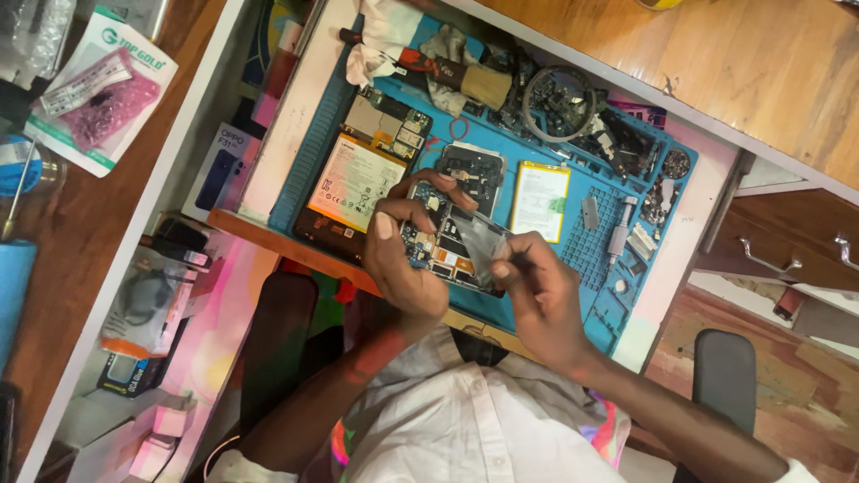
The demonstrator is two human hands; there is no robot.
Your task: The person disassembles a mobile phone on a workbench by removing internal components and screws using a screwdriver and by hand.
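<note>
My left hand (pixel 401 259) grips an opened phone (pixel 436 253) with its circuit board bare, held just above the blue work mat (pixel 599 309). The thumb and a finger curl over the phone's top edge. My right hand (pixel 540 300) is at the phone's right side, fingertips pinched on a thin grey shiny sheet (pixel 479 241) that lies over the board. Whether a slim tool is also in those fingers I cannot tell.
On the mat lie a second opened phone with a white battery (pixel 356 182), a loose yellow-edged battery (pixel 540 199), a dark phone frame (pixel 471 165), a brush (pixel 488 87), a ring-shaped part (pixel 559 101) and small metal parts. Boxes and a pink packet (pixel 100 94) sit left; a dark chair (pixel 725 371) right.
</note>
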